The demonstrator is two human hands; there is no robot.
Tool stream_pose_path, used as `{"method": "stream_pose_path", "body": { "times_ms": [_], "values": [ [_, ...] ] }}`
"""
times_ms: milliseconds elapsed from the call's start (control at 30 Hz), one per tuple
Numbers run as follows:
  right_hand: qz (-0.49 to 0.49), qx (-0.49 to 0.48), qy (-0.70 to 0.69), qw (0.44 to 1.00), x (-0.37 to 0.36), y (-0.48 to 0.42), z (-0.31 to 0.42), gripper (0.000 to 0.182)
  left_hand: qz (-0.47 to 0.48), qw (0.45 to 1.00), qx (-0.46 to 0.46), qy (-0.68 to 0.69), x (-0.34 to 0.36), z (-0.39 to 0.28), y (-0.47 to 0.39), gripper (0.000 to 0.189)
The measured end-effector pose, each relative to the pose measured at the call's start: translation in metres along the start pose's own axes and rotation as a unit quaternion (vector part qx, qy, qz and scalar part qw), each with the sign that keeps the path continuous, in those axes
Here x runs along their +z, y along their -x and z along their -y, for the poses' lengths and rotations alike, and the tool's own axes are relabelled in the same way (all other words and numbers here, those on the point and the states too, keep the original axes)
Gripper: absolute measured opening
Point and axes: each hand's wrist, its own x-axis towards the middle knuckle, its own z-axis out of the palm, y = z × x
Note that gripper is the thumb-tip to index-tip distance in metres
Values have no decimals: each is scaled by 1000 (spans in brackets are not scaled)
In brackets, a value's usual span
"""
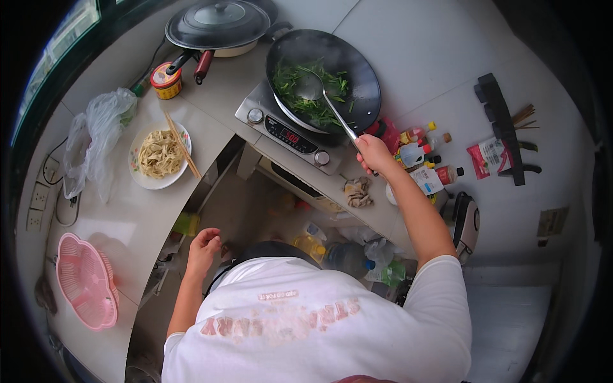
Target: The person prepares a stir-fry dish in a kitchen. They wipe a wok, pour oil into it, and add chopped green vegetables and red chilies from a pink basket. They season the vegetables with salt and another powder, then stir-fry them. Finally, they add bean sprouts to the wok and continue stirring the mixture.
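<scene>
My right hand [376, 154] grips the handle of a long metal ladle [335, 109]. The ladle's bowl rests among chopped green vegetables [306, 103] in a dark wok [361, 72]. Steam rises from the wok, which sits tilted in this view on a portable induction cooker [282, 129] with a lit red display. My left hand [205, 246] hangs near my waist, in front of the counter edge. Its fingers are loosely curled, and I see nothing in them.
To the left are a plate [136, 177] of noodles [160, 154] with chopsticks [182, 143], plastic bags [103, 134] and a pink basket [86, 287]. A lidded pan [218, 24] stands behind. Right of the cooker lie a crumpled rag [358, 191] and several condiment bottles [412, 153].
</scene>
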Motion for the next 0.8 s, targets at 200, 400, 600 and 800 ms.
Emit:
{"method": "stream_pose_path", "body": {
  "times_ms": [200,400,600,800],
  "values": [
    [-77,-51,-16,996,-71,-48,-28,26,-51,999,0,7,20,1,4,19],
    [85,101,-258,957,-90,-90,-46,29,-91,996,3,22,50,8,1,20],
    [243,69,-381,890,-61,-85,-21,29,-87,996,7,-7,71,-5,-2,20],
    [148,-21,-104,983,-84,-3,10,25,-88,996,24,0,64,-5,-6,19]
  ]
}}
